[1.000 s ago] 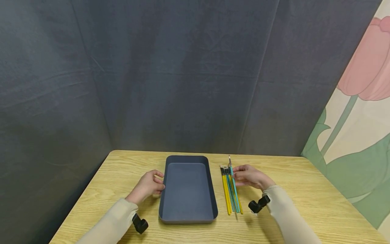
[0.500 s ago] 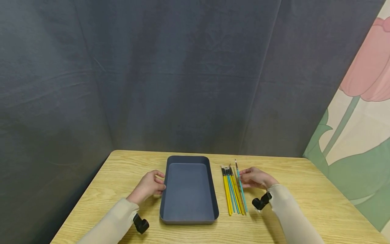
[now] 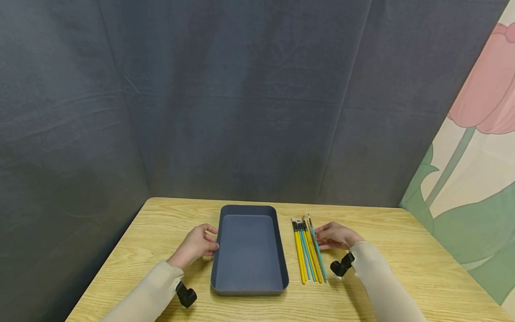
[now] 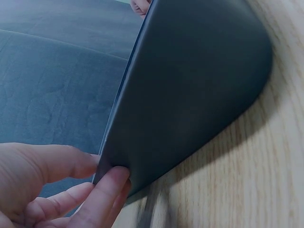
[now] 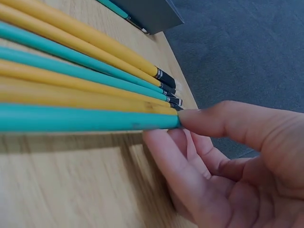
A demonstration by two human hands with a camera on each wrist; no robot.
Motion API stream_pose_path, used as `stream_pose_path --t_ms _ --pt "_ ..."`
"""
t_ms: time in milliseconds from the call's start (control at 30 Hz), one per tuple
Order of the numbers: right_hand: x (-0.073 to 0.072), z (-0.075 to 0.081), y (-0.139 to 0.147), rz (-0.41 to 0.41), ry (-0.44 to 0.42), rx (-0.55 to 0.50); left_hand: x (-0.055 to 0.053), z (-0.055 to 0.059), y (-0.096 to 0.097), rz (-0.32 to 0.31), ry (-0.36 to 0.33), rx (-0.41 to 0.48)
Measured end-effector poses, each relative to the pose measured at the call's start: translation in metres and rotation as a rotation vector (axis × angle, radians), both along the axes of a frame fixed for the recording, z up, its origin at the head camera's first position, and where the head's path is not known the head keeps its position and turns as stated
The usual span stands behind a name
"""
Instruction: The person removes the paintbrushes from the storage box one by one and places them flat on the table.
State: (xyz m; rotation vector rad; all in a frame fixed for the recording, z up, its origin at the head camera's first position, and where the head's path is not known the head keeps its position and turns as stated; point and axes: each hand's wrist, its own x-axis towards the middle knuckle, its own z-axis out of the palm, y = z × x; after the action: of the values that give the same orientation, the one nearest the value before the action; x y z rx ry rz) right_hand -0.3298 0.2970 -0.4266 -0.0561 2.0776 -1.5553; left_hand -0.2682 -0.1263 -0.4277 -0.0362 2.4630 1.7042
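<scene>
On the table at the right, my right hand [image 3: 335, 235] pinches a teal paintbrush [image 3: 316, 243] between thumb and fingertips. That brush [image 5: 90, 117] lies along the right side of a row of yellow and teal paintbrushes [image 3: 303, 252], close beside a yellow one. Their bristle ends point away from me. To the left of the row stands a dark grey rectangular tray [image 3: 249, 252] with raised walls. My left hand [image 3: 197, 243] holds its left rim; in the left wrist view the thumb is at the rim and a finger lies against the outer wall [image 4: 190, 85].
The wooden table [image 3: 169, 219] has its far edge against a dark grey curtain [image 3: 241, 112]. A wall with a painted tulip [image 3: 479, 89] rises on the right. Each wrist bears a small black camera.
My right hand has carried the teal paintbrush rightward off the bunch, then a little back left and down beside the others. The row lies more spread out. My left hand and the tray stay put.
</scene>
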Motion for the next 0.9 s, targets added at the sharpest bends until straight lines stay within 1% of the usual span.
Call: stream_pose_path --t_ms 267,633,700,833,900 --pt "0.000 0.000 -0.006 -0.028 -0.012 0.029 0.000 -0.001 -0.001 -0.001 -0.005 0.002" --pt "0.000 0.003 -0.015 -0.067 -0.028 0.103 0.000 0.000 0.000 0.003 -0.002 0.000" --pt "0.000 0.003 -0.016 -0.082 -0.037 0.110 0.000 -0.001 -0.001 0.003 -0.003 -0.001" --pt "0.000 0.002 -0.017 -0.089 -0.047 0.106 0.000 -0.001 0.000 0.005 -0.005 -0.005" --pt "0.000 0.002 -0.017 -0.080 -0.047 0.101 0.000 -0.001 0.000 0.005 -0.003 -0.009"
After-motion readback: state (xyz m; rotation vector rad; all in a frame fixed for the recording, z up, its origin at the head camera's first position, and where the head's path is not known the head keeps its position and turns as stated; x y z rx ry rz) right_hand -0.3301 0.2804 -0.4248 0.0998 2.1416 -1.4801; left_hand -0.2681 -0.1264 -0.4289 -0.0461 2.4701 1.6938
